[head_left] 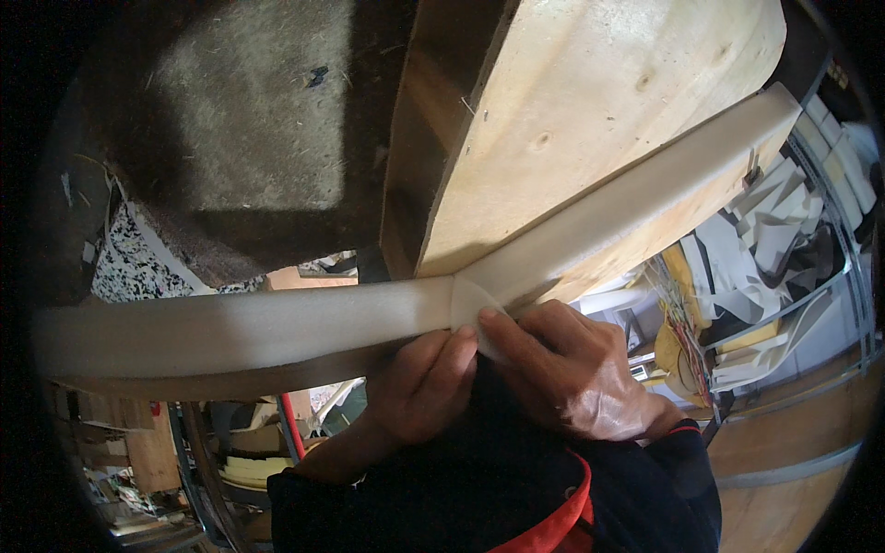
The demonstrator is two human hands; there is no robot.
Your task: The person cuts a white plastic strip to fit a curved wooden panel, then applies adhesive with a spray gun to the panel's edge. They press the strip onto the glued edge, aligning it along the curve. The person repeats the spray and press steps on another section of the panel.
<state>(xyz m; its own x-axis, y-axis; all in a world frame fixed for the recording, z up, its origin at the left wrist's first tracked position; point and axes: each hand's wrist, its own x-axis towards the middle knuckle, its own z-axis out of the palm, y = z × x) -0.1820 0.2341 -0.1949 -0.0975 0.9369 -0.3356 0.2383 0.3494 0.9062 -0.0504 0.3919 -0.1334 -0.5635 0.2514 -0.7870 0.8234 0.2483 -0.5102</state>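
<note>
A long white padding strip [249, 323], which looks like foam, covers the top of a wooden rail running off to the left. A second white padding strip [645, 189] lies along the edge of a plywood panel [581, 129] toward the upper right. Where the two meet at the corner sits a small rounded white foam piece [470, 297]. My left hand [424, 382] pinches at its near lower edge, fingers closed. My right hand [581, 369] presses thumb and fingers together on its right side. The underside of the corner is hidden behind my hands.
A nail [468, 107] sticks out of the panel's left edge. Speckled foam [143, 253] lies on the floor at left. At the right, a metal rack [830, 286] holds white and yellow foam scraps. Wood offcuts [152, 452] are piled at lower left beside a red bar [291, 427].
</note>
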